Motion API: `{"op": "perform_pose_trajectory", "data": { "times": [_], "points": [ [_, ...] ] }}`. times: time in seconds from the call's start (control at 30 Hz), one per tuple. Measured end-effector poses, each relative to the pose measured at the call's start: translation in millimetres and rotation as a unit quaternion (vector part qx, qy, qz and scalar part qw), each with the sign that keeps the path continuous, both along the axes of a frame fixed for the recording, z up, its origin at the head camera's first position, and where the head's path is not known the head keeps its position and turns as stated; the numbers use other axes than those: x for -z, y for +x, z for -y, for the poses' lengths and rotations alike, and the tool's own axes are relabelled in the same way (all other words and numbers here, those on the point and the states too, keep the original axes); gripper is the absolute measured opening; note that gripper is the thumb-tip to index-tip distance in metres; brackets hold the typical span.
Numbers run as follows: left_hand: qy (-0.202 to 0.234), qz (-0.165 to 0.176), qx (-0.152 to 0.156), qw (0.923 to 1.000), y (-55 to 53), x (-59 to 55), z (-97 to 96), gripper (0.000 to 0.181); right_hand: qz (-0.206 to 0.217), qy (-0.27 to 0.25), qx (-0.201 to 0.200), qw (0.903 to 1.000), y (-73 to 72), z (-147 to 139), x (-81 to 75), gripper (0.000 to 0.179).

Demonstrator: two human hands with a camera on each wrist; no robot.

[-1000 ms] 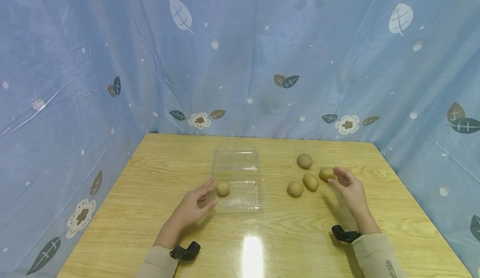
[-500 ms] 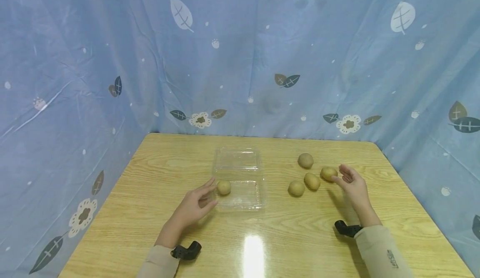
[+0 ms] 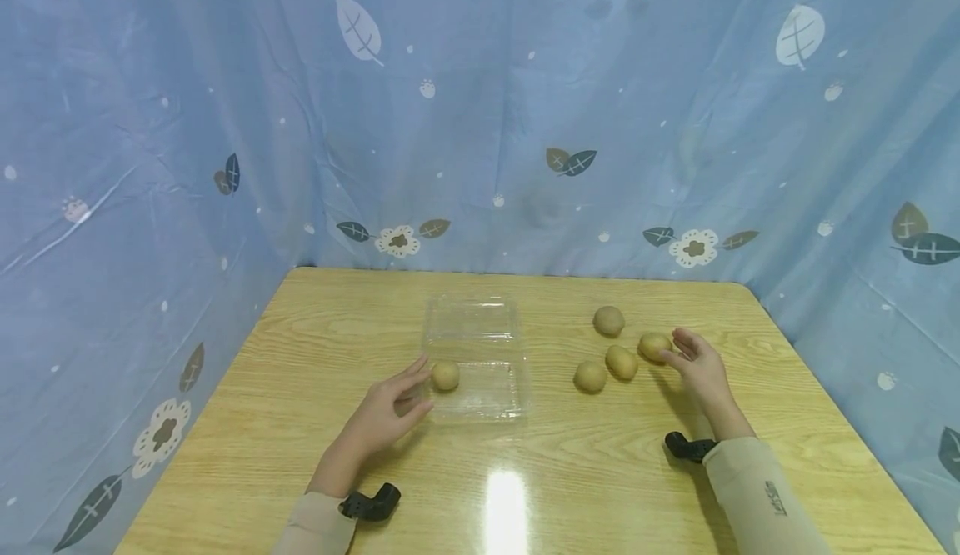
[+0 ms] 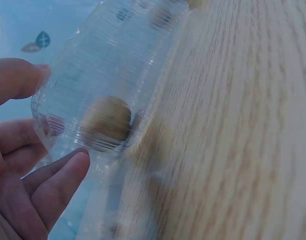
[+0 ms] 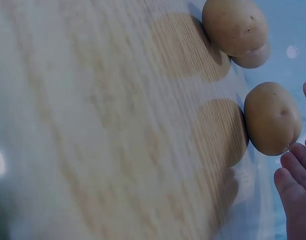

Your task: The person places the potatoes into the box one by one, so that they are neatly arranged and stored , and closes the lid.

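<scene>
A: What's that box (image 3: 489, 390) made of?
B: Clear plastic, pretty shiny, ribbed on the wall.
A: And the table (image 3: 600, 472)?
B: Wood grain, smooth, glossy enough to throw glare.
A: Potatoes (image 3: 622, 362) look matt tho.
B: Yep, smooth matt skins. Curtain's (image 3: 465, 122) creased cloth with a faint sheen.

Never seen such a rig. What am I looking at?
No robot here: these are a person's bare left hand and right hand. The wide picture comes from a head camera looking forward and down; the close-ups come from black cameras, one on each wrist. On the wooden table lies an open clear container with one potato inside; four loose potatoes lie to its right. The left hand is at the container's left edge; whether it grips is unclear. The right hand is beside the rightmost potato, holding nothing.
</scene>
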State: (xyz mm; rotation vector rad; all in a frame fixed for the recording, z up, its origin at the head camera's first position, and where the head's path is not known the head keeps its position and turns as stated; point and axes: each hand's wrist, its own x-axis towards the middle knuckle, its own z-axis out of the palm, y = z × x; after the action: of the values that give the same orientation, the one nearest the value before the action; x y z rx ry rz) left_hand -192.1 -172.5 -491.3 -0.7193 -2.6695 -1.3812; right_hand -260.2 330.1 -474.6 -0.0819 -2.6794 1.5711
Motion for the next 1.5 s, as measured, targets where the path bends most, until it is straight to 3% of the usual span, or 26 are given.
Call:
{"op": "perform_pose_trajectory", "data": {
  "times": [0.33, 0.63, 1.1, 1.5],
  "points": [
    [0.002, 0.001, 0.001, 1.0000, 0.1, -0.1, -0.4, 0.053, 0.050, -0.008, -0.020, 0.9985, -7.2, 2, -0.4, 0.082],
    [-0.009, 0.004, -0.008, 0.9999, 0.6, -0.9, -0.6, 0.052, 0.063, 0.008, -0.021, 0.9978, -11.6, 4, 1.9, 0.081],
    [-0.010, 0.000, -0.013, 0.9999, 1.2, -1.5, -0.2, 0.053, 0.058, 0.012, -0.032, 0.9978, -15.7, 8, 6.7, 0.074],
    [-0.004, 0.006, -0.010, 0.9999, 1.2, -2.1, -0.4, 0.052, 0.050, -0.021, -0.003, 0.9985, -15.3, 6, 16.4, 0.072]
  ]
}}
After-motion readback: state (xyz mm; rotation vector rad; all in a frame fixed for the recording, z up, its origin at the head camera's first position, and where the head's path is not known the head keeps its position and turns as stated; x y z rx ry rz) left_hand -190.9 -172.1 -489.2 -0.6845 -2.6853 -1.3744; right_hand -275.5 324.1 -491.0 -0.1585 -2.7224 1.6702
